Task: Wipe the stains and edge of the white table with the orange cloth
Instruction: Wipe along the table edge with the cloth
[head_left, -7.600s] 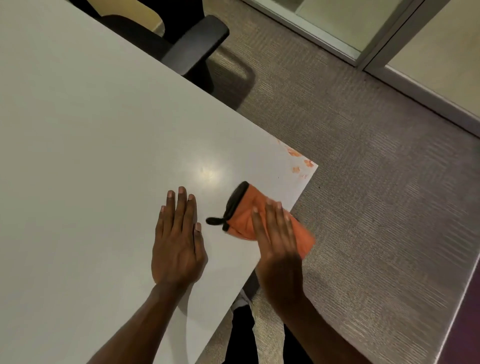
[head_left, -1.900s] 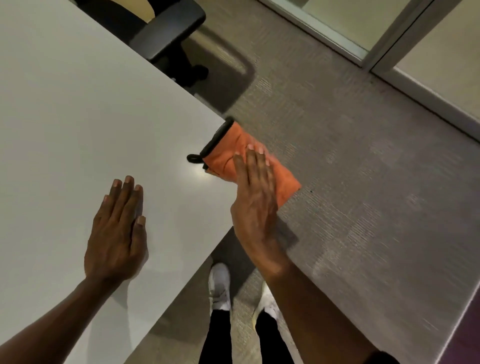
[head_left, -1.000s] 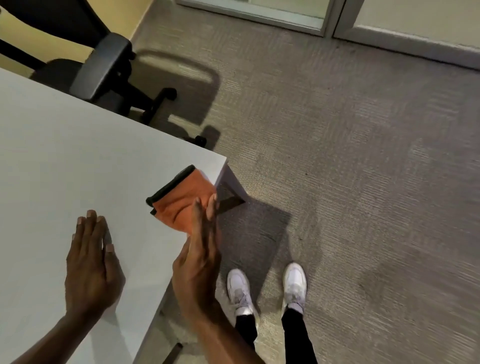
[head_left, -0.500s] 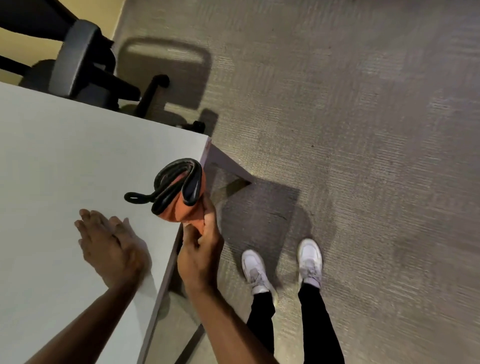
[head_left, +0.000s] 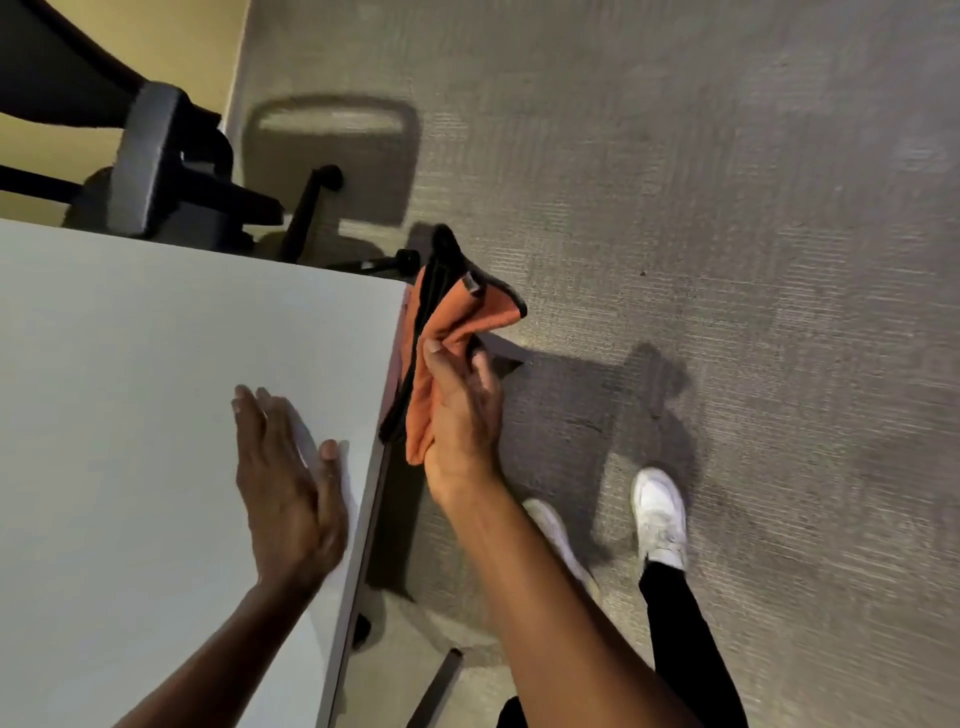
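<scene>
The smooth, matte white worktop (head_left: 156, 415) fills the left of the view, its right edge running from the far corner down toward the near side. The left hand (head_left: 283, 483) lies flat on the worktop close to that edge, palm down, fingers straight and together, thumb splayed toward the edge, holding nothing. The right hand (head_left: 460, 410) is just off the worktop's right edge, its fingers curled around a soft, bunched orange cloth with black trim (head_left: 447, 317). The cloth hangs in loose folds beside the edge near the far corner; one fold lies against or very near the edge, though contact cannot be told for sure. A black binding strip trails down along the cloth's left side. Beyond the far edge stands a black office chair with a grey padded armrest (head_left: 150, 166) and a wheeled base. The floor is grey, ribbed carpet (head_left: 727, 208), on which stand two white shoes (head_left: 657, 514) below black trouser legs.
</scene>
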